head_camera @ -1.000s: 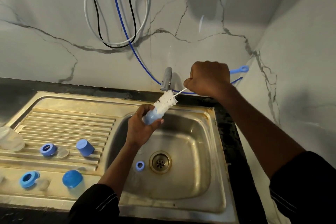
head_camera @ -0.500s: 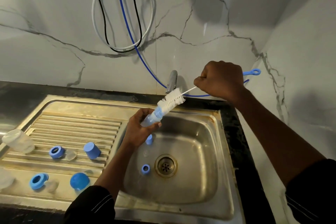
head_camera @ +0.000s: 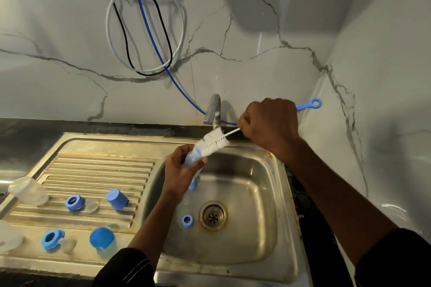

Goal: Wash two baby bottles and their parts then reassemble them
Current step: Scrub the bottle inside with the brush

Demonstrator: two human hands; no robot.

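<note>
Head view. Left hand [head_camera: 180,171] holds the baby bottle [head_camera: 193,158] over the sink [head_camera: 268,193], fingers wrapped round its body, mouth tilted up toward the tap [head_camera: 213,109]. Right hand [head_camera: 270,123] is clenched on the bottle brush [head_camera: 214,141]; bristles sit at the bottle mouth.

Judgement: keep the brush in line with the neck and twist while pushing to the base. Grip firmly, since wet plastic likely slips.

Surroundings: small blue ring [head_camera: 187,220] beside the drain [head_camera: 213,215]. Second bottle [head_camera: 28,190], collar [head_camera: 74,202] and cap [head_camera: 116,198] on the drainboard, well apart. The spout just behind may catch the brush.

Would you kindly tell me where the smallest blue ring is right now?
In the head view, the smallest blue ring lies on the floor of the sink, just left of the drain.
</note>
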